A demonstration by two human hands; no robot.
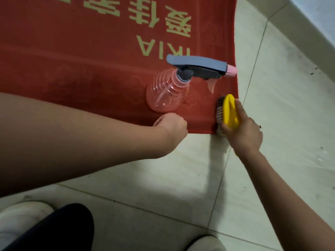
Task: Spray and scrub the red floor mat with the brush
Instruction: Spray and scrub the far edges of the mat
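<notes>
The red floor mat (81, 60) with pale gold lettering fills the upper left of the view. A clear pink spray bottle (167, 93) with a grey trigger head and pink nozzle stands on the mat near its front right corner. My right hand (243, 131) grips a yellow-handled brush (229, 111), bristles turned left against the mat's corner. My left hand (172, 124) sits at the mat's front edge, just in front of the bottle, fingers curled as if pinching the edge; what it holds is hidden.
Pale floor tiles (181, 178) surround the mat, with dark specks of dirt (314, 71) to the right. A light wall base (308, 29) runs along the upper right. My dark-clad knee (59, 230) and light shoes (20, 218) are at the bottom.
</notes>
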